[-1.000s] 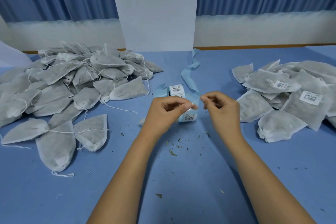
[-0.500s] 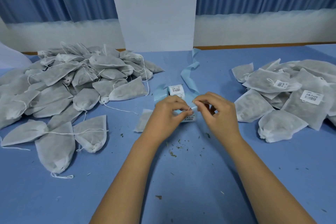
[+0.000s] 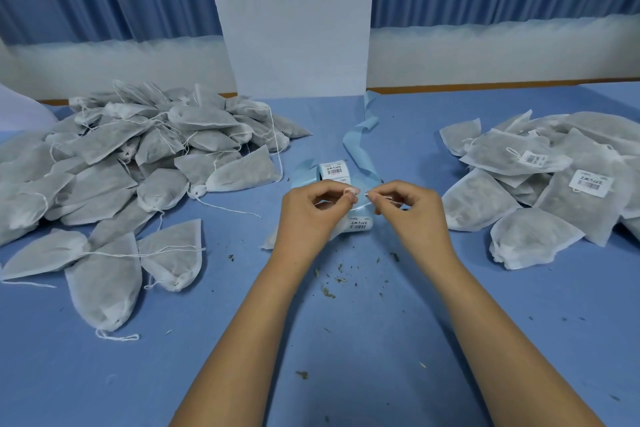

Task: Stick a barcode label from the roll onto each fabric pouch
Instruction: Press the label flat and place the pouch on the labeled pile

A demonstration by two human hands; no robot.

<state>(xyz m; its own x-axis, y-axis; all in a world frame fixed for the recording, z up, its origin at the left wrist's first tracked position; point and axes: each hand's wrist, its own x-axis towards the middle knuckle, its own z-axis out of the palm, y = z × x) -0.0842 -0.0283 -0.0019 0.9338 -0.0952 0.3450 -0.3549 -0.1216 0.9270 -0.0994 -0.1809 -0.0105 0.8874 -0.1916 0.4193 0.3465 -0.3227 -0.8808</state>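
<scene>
My left hand (image 3: 311, 215) and right hand (image 3: 412, 215) meet fingertip to fingertip just above the table's middle. The left pinches a small white bit, apparently a barcode label's edge. The right pinches the pale blue backing strip (image 3: 360, 149), which trails off toward the back. Behind the hands stands the label roll (image 3: 334, 170), and one printed label (image 3: 360, 224) shows below the fingers. A grey fabric pouch (image 3: 272, 241) lies flat, mostly hidden under my left hand.
A large heap of unlabelled pouches (image 3: 138, 163) with loose drawstrings fills the left side. Pouches bearing labels (image 3: 554, 184) are piled on the right. Dried herb crumbs (image 3: 329, 288) dot the blue table (image 3: 346, 357) near my wrists. A white panel (image 3: 294, 28) stands at the back.
My hands closed together over the strip, then drew slightly apart again. More of the pouch under my left hand shows than a second ago.
</scene>
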